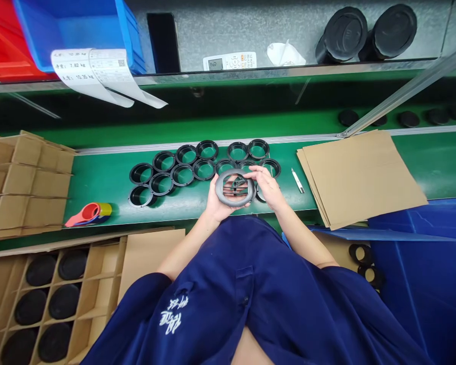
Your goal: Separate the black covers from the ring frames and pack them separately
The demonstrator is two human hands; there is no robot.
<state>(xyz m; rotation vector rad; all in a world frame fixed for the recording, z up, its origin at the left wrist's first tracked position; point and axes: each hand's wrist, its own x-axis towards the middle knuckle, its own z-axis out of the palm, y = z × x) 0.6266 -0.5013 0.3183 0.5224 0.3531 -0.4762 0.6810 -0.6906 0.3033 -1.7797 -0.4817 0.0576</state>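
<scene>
Ring (228,201), grey and rounded, with thin dark bars crossing its opening, is resting in the person's hands near the centre of the frame, over the counter (99,177). The left hand (214,204) is holding it from the left and from beneath, its fingers curling behind. The right hand (269,188) is laying its fingers close together at the upper right of the rim (whether they are gripping or only touching, I cannot tell). Black collars (183,174) are standing close by in uneven rows, some showing just behind the hands. To the right of the centre, a white pen-like tool (298,181) is lying beside stacked cardboard sheets (365,175). Toward the left, a red, yellow and blue object (93,210) is lying near cardboard dividers (38,185). At lower left, a divided box (104,276) is holding round black pieces (64,301). Across the top, a shelf (213,30) is carrying a blue bin (83,33), a white remote control (231,61) and two black cylinders (345,34).
</scene>
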